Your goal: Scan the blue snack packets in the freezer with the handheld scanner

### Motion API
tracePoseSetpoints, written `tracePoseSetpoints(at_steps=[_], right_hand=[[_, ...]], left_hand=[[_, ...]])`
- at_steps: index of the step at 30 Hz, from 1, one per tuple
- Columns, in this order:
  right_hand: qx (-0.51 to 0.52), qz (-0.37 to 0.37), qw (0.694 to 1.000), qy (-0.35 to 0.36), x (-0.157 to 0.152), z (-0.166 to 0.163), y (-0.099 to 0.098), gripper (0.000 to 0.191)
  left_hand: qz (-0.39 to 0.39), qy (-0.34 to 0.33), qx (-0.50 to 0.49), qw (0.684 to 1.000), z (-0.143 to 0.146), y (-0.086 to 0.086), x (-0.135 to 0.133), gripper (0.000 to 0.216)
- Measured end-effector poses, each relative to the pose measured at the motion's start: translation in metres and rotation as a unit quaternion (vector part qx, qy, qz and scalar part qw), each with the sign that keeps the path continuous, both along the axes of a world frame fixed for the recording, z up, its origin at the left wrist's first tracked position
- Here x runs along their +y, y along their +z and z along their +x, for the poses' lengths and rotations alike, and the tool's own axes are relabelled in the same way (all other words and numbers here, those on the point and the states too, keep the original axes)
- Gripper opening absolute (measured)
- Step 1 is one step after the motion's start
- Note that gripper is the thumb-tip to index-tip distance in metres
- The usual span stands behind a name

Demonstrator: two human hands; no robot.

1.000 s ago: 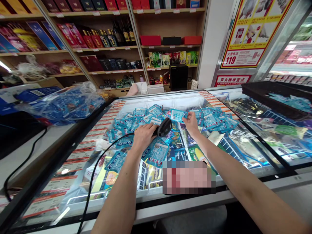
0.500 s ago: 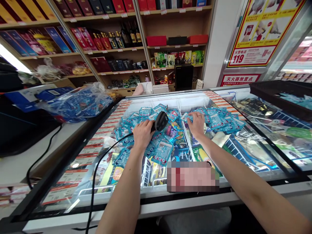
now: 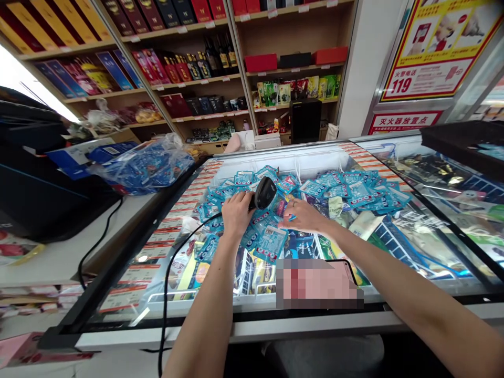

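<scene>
My left hand [image 3: 237, 214] is wrapped around the handle of a black barcode scanner [image 3: 264, 193], whose head tilts over a heap of blue packets [image 3: 271, 242]. Its black cord [image 3: 177, 247] hangs down past my left forearm. At the right edge of this heap, my right hand [image 3: 302, 215] reaches in with thumb and fingers apart, close to the packets. Farther right lies a second spread of blue packets [image 3: 360, 191]. Both groups rest on the glass top of a chest freezer [image 3: 157, 275].
A phone [image 3: 346, 270], partly blurred out, lies at the freezer's front edge. On the counter to the left sits a clear bag of blue packets [image 3: 147, 165]. Stocked shelves [image 3: 205, 81] stand behind. A black tray [image 3: 457, 144] rests at the right.
My right hand has moved left and nearer, from the right spread of packets to the edge of the left heap. My left hand keeps the scanner over the heap. The view has shifted slightly.
</scene>
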State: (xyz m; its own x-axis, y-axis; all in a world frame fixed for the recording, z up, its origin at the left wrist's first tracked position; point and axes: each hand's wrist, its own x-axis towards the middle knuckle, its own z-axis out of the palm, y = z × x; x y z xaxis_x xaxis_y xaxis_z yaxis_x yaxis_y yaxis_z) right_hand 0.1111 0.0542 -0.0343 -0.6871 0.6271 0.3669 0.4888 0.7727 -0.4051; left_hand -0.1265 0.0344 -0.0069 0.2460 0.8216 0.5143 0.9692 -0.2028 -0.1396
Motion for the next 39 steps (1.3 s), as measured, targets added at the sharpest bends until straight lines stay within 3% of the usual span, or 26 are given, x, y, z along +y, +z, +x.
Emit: tracePoseSetpoints(at_steps=[8,15,24,27,31,35,39], right_hand=[[-0.045,0.018,0.998,0.039,-0.013,-0.013,0.002,0.056],[0.046,-0.123,0.991,0.023,0.000,-0.001,-0.005,0.055],[0.215,-0.243,0.946,-0.026,0.022,0.023,-0.013,0.050],[0.314,-0.227,0.920,-0.061,0.029,0.025,-0.019,0.053],[0.348,-0.199,0.909,-0.113,0.036,0.024,-0.027,0.056],[0.317,-0.164,0.923,-0.144,0.039,0.022,-0.031,0.030],[0.280,-0.112,0.937,-0.176,0.038,0.021,-0.029,0.031]], left_hand=[[-0.021,-0.021,0.014,0.999,-0.005,-0.007,-0.002,0.040],[-0.033,-0.040,0.022,0.998,-0.005,-0.009,-0.001,0.038],[-0.005,-0.026,0.000,1.000,-0.010,-0.008,0.000,0.041],[-0.012,-0.036,0.002,0.999,-0.009,-0.009,0.000,0.041],[-0.026,-0.045,0.008,0.999,-0.007,-0.009,-0.001,0.039],[-0.028,-0.045,0.018,0.998,-0.006,-0.009,0.000,0.041],[-0.029,-0.054,0.021,0.998,-0.006,-0.010,0.001,0.042]])
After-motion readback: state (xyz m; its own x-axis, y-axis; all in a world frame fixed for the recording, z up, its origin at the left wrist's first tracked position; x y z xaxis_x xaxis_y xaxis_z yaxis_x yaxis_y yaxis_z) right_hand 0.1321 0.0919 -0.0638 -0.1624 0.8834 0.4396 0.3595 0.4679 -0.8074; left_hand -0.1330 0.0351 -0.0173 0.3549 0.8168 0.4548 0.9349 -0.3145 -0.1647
